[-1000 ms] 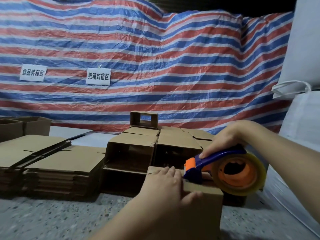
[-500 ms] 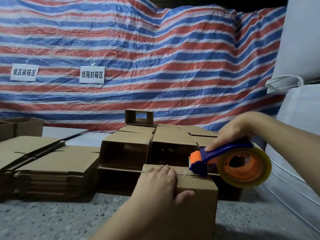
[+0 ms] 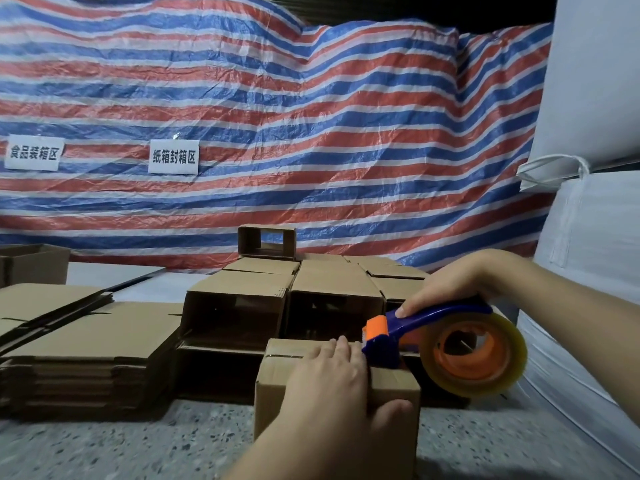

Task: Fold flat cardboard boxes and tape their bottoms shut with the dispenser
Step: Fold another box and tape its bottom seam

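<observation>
A small folded cardboard box [image 3: 273, 393] stands on the speckled floor right in front of me. My left hand [image 3: 332, 382] lies over its top, fingers on the closed flaps and thumb down the near face. My right hand [image 3: 460, 285] grips the blue handle of a tape dispenser [image 3: 433, 337] with an orange head and a roll of clear tape. The dispenser's head rests on the box's top at the right side, just beside my left fingertips.
Folded open boxes [image 3: 239, 306] stand in rows behind the held box. A stack of flat cardboard [image 3: 79, 344] lies at the left. White sacks [image 3: 588, 271] rise at the right, and a striped tarp [image 3: 277, 116] with two paper labels hangs behind.
The dispenser has slid a little leftward and nearer along the box top, closer to my left fingers. My left hand stays pressed on the box.
</observation>
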Tool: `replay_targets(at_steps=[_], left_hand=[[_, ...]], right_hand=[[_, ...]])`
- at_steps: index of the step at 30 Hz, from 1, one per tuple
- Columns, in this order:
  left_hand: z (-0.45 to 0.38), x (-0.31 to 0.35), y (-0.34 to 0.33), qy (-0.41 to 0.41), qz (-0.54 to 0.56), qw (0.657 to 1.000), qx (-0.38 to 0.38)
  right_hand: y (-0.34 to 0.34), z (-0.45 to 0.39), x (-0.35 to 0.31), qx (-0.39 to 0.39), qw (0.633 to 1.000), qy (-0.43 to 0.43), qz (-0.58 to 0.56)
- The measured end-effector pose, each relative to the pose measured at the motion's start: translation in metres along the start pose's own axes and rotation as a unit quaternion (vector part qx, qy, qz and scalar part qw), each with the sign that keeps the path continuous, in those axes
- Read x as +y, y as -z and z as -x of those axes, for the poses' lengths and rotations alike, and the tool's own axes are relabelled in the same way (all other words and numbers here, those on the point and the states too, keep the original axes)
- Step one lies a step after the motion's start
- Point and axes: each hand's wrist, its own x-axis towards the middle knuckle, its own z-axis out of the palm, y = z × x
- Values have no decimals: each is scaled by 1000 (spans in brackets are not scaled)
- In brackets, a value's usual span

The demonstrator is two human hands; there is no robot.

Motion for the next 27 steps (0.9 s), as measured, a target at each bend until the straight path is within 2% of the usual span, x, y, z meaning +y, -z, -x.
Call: replay_targets(at_steps=[3,6,13,17,21,27], left_hand=[[0,-1,-3,-3,-3,999,34],[0,-3,-2,-6,0,1000,28],[2,-5,-4,-15,8,998,54],[4,-3,0,-9,-3,1000,17],[-6,9,20,11,10,999,-40],[-15,30,13,-51,19,997,-49]], right_hand=[[0,-1,6,-11,1000,19,-6],[8,3,17,-28,999,33,-13],[24,21,57,-36,999,-18,-12],[8,12,44,-25,996,-42,72],[2,9,36,-6,996,-39,77],[0,5,44,1,997,-29,75]])
